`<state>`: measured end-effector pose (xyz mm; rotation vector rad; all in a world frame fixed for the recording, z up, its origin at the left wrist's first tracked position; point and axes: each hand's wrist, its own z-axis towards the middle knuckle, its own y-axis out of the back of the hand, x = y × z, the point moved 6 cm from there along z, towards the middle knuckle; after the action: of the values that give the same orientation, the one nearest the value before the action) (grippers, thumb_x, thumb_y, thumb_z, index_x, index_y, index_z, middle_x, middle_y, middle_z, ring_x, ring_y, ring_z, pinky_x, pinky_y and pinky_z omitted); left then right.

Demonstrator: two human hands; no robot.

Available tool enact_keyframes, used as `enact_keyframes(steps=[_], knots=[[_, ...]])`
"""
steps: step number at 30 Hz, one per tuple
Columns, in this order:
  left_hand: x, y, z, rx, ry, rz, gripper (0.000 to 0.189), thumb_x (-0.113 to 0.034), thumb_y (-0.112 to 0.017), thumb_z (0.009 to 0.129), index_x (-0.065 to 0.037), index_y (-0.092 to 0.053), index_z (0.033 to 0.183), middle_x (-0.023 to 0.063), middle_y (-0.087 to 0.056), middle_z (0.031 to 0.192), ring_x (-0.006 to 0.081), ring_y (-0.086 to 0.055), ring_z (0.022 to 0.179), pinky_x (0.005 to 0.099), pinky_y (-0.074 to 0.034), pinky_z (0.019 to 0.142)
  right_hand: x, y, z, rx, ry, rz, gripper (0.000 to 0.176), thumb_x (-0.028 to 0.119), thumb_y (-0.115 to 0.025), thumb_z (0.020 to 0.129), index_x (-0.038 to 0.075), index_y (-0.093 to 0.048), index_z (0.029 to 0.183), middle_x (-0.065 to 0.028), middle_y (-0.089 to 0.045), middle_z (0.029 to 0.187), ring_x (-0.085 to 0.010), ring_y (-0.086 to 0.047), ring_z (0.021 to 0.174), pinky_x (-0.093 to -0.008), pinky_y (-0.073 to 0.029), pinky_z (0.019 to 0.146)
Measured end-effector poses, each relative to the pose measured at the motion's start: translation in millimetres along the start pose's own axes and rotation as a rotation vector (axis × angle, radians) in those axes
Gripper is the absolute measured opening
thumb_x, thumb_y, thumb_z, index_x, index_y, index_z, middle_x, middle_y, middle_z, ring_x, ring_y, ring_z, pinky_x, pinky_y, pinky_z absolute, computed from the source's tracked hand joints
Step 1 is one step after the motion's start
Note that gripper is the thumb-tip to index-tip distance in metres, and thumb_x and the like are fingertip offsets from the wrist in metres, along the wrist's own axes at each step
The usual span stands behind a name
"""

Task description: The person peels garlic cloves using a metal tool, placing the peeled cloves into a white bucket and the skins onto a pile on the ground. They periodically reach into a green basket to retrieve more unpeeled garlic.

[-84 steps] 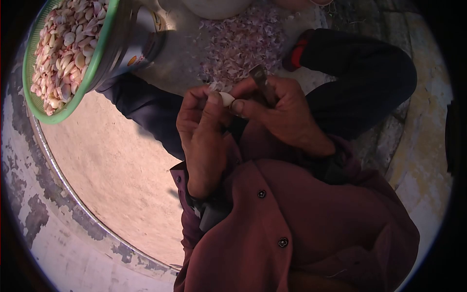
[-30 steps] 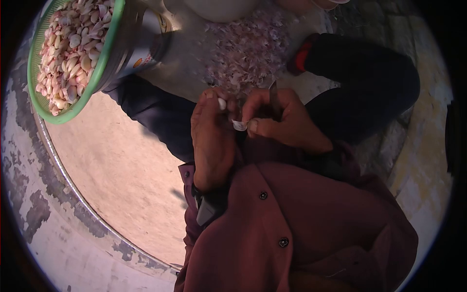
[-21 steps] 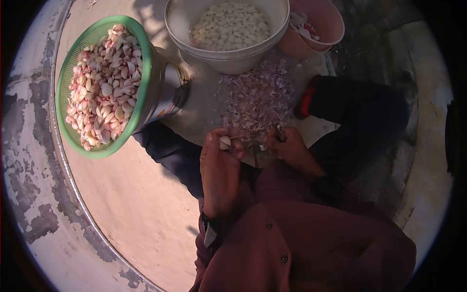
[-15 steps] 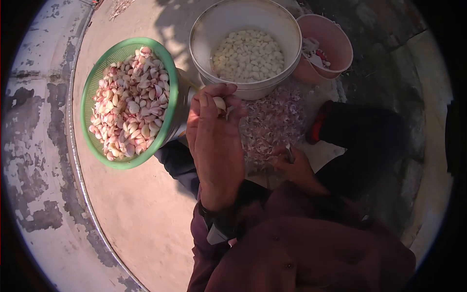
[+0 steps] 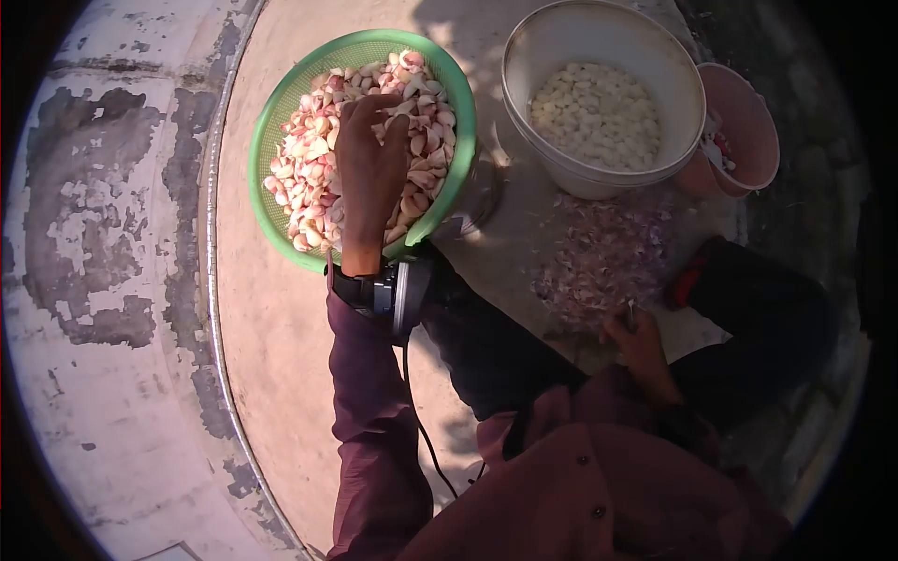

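My left hand (image 5: 370, 154) reaches over the green mesh basket (image 5: 265, 210) and is down among pink-white garlic cloves (image 5: 313, 178). Its thumb and forefinger are apart over the heap, and the other fingertips are hidden. Low at the right, my right hand (image 5: 644, 348) is closed round a small knife (image 5: 630, 314), of which only a short shiny part shows. In front of that hand, a pile of papery garlic skins (image 5: 603, 257) lies on the ground.
Behind the skins stands a white bucket (image 5: 524, 122) with peeled cloves (image 5: 594, 117) inside. A pink bucket (image 5: 753, 131) beside it holds some whitish and red bits. My legs (image 5: 496, 346) flank the skins. A peeling painted wall or ledge (image 5: 103, 215) runs along the left.
My left hand has moved left into the basket; the clove it held is no longer visible. My right hand still grips the knife. The view has swung left.
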<state>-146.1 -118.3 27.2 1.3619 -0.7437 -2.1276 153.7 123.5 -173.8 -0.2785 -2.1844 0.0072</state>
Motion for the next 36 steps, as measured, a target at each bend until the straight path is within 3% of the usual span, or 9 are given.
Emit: enact_keyframes(steps=[4, 7, 11, 15, 19, 24, 29, 33, 36], knots=[[49, 14, 25, 0.252, -0.1, 0.259, 0.02, -0.004, -0.059, 0.078, -0.005, -0.067, 0.096, 0.0146, -0.063, 0.094, 0.0308, -0.062, 0.092, 0.0384, -0.049, 0.079, 2, -3, 4, 0.027, 0.062, 0.001, 0.021, 0.02, -0.057, 0.092, 0.0, -0.061, 0.086, -0.0044, -0.064, 0.073, -0.0109, -0.059, 0.07, -0.027, -0.045, 0.067], [62, 4, 26, 0.286, -0.181, 0.411, 0.022, -0.003, -0.059, 0.079, -0.002, -0.067, 0.1, 0.014, -0.064, 0.097, 0.0306, -0.063, 0.09, 0.0366, -0.049, 0.081, 8, 3, 2, -0.096, -0.07, 0.12, 0.034, 0.03, -0.047, 0.098, 0.002, -0.062, 0.085, -0.0052, -0.063, 0.075, -0.0114, -0.058, 0.071, -0.0275, -0.042, 0.066], [61, 3, 25, 0.196, -0.273, 0.439, 0.019, -0.01, -0.056, 0.079, -0.009, -0.068, 0.094, 0.0135, -0.062, 0.089, 0.0348, -0.06, 0.084, 0.043, -0.047, 0.073, 11, 16, 4, -0.16, 0.147, -0.032, 0.053, 0.041, -0.034, 0.101, 0.003, -0.063, 0.079, -0.0018, -0.064, 0.074, -0.0101, -0.056, 0.071, -0.0266, -0.039, 0.064], [57, 19, 23, 0.194, -0.022, 0.435, 0.017, -0.017, -0.056, 0.086, -0.01, -0.066, 0.098, 0.0128, -0.064, 0.095, 0.033, -0.062, 0.092, 0.0417, -0.045, 0.076, 4, 15, 2, -0.087, 0.061, 0.026, 0.055, 0.041, -0.033, 0.101, 0.004, -0.063, 0.075, -0.0021, -0.064, 0.076, -0.0086, -0.053, 0.066, -0.0249, -0.036, 0.058], [67, 8, 27, 0.203, -0.07, 0.533, 0.023, -0.023, -0.058, 0.088, -0.01, -0.061, 0.106, 0.0163, -0.065, 0.102, 0.0353, -0.063, 0.095, 0.0471, -0.044, 0.081, 1, 13, 1, -0.035, 0.036, -0.04, 0.052, 0.041, -0.037, 0.1, 0.004, -0.065, 0.077, -0.0036, -0.064, 0.077, -0.0079, -0.053, 0.063, -0.0244, -0.036, 0.055], [77, -12, 34, 0.222, -0.04, 0.694, 0.023, -0.025, -0.059, 0.085, -0.007, -0.062, 0.099, 0.0177, -0.064, 0.101, 0.0363, -0.063, 0.093, 0.0512, -0.042, 0.083, 5, -2, -1, -0.019, 0.123, 0.045, 0.02, 0.017, -0.06, 0.092, 0.0, -0.064, 0.101, -0.0048, -0.064, 0.082, -0.0094, -0.058, 0.069, -0.0242, -0.045, 0.062], [75, -7, 28, 0.199, -0.04, 0.876, 0.022, -0.02, -0.058, 0.083, -0.005, -0.065, 0.097, 0.0175, -0.063, 0.101, 0.0352, -0.064, 0.091, 0.0495, -0.045, 0.083, 6, 0, -2, 0.039, 0.155, 0.105, 0.021, 0.002, -0.059, 0.086, 0.0, -0.063, 0.107, -0.0041, -0.064, 0.089, -0.0112, -0.062, 0.077, -0.0246, -0.049, 0.068], [59, 29, 23, 0.068, -0.001, 0.396, 0.024, -0.016, -0.063, 0.08, 0.001, -0.065, 0.098, 0.018, -0.066, 0.099, 0.0324, -0.065, 0.084, 0.0392, -0.051, 0.075, 7, -3, -4, 0.043, 0.085, 0.186, 0.02, 0.005, -0.062, 0.087, 0.001, -0.063, 0.107, -0.0041, -0.064, 0.089, -0.0103, -0.061, 0.077, -0.0236, -0.048, 0.067], [25, 36, -13, 0.041, 0.248, -0.307, 0.017, -0.007, -0.064, 0.085, 0.002, -0.063, 0.1, 0.0101, -0.066, 0.092, 0.0181, -0.065, 0.08, 0.0272, -0.051, 0.073, 10, -1, -4, 0.054, 0.114, 0.084, 0.019, 0.005, -0.062, 0.087, 0.001, -0.063, 0.106, -0.0026, -0.064, 0.089, -0.0097, -0.061, 0.077, -0.0232, -0.048, 0.067]])
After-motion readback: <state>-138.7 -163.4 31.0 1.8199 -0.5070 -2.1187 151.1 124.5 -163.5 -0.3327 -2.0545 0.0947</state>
